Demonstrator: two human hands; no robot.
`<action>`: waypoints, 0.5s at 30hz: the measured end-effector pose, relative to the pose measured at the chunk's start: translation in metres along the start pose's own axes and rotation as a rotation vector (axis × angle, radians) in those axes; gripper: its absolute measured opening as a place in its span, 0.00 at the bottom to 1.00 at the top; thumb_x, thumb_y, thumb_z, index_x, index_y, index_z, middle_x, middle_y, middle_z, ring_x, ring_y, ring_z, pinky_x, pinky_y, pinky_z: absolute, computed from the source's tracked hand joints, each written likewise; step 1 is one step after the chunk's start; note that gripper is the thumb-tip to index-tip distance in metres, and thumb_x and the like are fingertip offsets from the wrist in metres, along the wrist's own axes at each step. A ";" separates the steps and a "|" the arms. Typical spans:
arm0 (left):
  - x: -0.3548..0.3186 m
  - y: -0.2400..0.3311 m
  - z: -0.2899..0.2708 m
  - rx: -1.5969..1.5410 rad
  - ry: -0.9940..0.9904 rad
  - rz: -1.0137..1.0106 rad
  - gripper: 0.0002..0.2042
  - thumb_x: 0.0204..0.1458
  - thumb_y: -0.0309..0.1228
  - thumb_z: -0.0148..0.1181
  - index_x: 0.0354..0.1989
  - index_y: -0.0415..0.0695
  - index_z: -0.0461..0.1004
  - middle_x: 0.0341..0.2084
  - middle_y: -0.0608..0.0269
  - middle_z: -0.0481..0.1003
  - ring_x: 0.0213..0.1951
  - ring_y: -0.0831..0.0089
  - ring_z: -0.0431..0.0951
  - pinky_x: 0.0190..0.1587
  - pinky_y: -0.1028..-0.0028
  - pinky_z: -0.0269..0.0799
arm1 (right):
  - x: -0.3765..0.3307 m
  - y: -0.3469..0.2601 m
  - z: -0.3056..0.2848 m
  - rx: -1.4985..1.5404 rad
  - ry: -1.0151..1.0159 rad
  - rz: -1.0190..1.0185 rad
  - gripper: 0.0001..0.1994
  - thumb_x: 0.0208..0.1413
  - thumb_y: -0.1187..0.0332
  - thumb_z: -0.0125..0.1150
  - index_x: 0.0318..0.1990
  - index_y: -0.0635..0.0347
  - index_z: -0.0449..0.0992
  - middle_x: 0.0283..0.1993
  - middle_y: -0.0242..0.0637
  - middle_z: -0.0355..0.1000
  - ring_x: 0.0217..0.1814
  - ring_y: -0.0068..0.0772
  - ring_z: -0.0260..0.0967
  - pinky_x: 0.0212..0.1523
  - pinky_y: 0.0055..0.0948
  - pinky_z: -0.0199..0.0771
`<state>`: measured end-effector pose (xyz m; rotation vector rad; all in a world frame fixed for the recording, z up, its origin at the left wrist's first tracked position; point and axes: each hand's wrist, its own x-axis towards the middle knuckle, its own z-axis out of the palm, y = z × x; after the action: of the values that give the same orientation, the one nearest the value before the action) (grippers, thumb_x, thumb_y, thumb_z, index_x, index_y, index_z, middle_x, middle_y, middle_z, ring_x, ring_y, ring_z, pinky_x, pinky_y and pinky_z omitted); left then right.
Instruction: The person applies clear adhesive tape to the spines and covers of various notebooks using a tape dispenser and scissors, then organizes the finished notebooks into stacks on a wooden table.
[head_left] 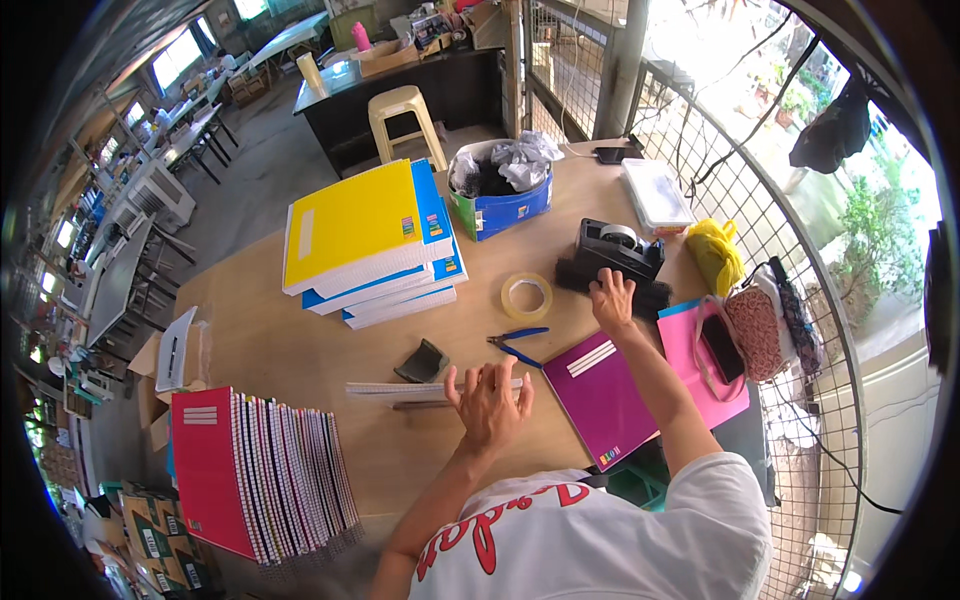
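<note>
My left hand [489, 397] lies flat, fingers spread, on a thin white spiral notebook [400, 391] in the middle of the wooden table [270, 330]. My right hand [613, 300] reaches forward and touches the black tape dispenser [612, 258]; whether it grips it I cannot tell. A purple notebook [605, 398] lies under my right forearm, with a pink one [690, 362] beside it. Blue-handled pliers [515, 343] and a clear tape roll [526, 296] lie between my hands. A small dark tool [422, 363] sits by the white notebook.
A stack of yellow and blue notebooks [365, 240] stands at the back. A fanned row of spiral notebooks with a red cover [255, 465] fills the near left. A blue box of bags [500, 190], a clear case [655, 193], a yellow bag [715, 255] and a pouch with phone [745, 335] line the wire fence.
</note>
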<state>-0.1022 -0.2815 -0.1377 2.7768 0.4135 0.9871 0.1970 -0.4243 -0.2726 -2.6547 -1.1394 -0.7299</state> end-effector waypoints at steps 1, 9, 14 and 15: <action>0.001 -0.002 0.003 0.005 0.060 -0.002 0.16 0.50 0.37 0.63 0.47 0.51 0.75 0.30 0.69 0.74 0.36 0.68 0.72 0.50 0.59 0.58 | 0.001 0.004 0.000 0.007 0.003 -0.003 0.08 0.49 0.65 0.63 0.37 0.54 0.77 0.47 0.35 0.64 0.52 0.40 0.62 0.46 0.47 0.61; 0.002 -0.005 0.008 -0.033 -0.006 -0.014 0.19 0.49 0.36 0.64 0.50 0.49 0.73 0.25 0.71 0.73 0.31 0.68 0.71 0.42 0.63 0.56 | -0.001 0.020 0.010 -0.026 0.011 -0.140 0.12 0.46 0.62 0.67 0.38 0.55 0.77 0.53 0.34 0.65 0.56 0.40 0.62 0.51 0.49 0.61; 0.001 -0.004 0.007 -0.043 -0.031 -0.016 0.19 0.49 0.37 0.64 0.50 0.49 0.73 0.25 0.72 0.73 0.30 0.69 0.71 0.41 0.63 0.55 | 0.000 0.018 0.005 -0.028 0.070 -0.137 0.08 0.49 0.64 0.64 0.34 0.57 0.77 0.49 0.32 0.66 0.55 0.37 0.63 0.51 0.50 0.62; 0.001 -0.004 0.007 -0.043 -0.031 -0.015 0.19 0.49 0.37 0.64 0.50 0.49 0.73 0.25 0.72 0.74 0.31 0.69 0.72 0.41 0.63 0.55 | 0.005 0.020 0.004 -0.019 0.066 -0.147 0.09 0.47 0.64 0.66 0.33 0.57 0.77 0.49 0.31 0.67 0.55 0.37 0.63 0.50 0.49 0.62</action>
<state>-0.0982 -0.2776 -0.1434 2.7428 0.4026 0.9370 0.2153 -0.4338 -0.2731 -2.5622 -1.3262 -0.8506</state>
